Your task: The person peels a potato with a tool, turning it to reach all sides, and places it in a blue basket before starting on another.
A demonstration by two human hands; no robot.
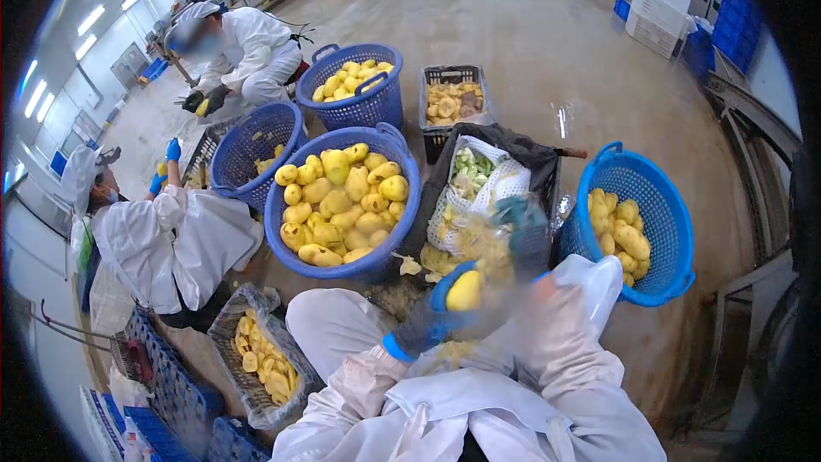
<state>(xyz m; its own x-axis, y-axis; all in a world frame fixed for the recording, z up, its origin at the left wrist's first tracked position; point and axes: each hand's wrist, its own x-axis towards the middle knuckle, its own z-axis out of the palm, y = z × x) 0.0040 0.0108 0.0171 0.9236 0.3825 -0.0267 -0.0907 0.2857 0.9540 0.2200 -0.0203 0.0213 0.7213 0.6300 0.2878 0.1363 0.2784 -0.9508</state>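
Note:
My left hand point(425, 318), in a dark blue glove, is closed around a peeled yellow potato point(464, 291) above my lap. My right hand point(523, 235), in a dark glove, is raised just beyond the potato and smeared by motion; whether it holds a tool cannot be made out. Blurred yellowish peelings show around it. Beneath my hands stands a crate lined with a black bag point(540, 154), holding white foam netting point(505, 184) and green-white scraps point(470, 173). To its left, a blue-purple basket point(405, 167) is full of yellow potatoes, some with dark spots.
At right, a blue basket point(665, 205) holds more potatoes. Behind stand a heaped blue basket point(386, 107), a partly filled basket point(231, 162) and a crate of cut pieces point(453, 103). A lined crate of slices point(265, 355) sits left. Two co-workers point(184, 235) point(256, 47) crouch nearby.

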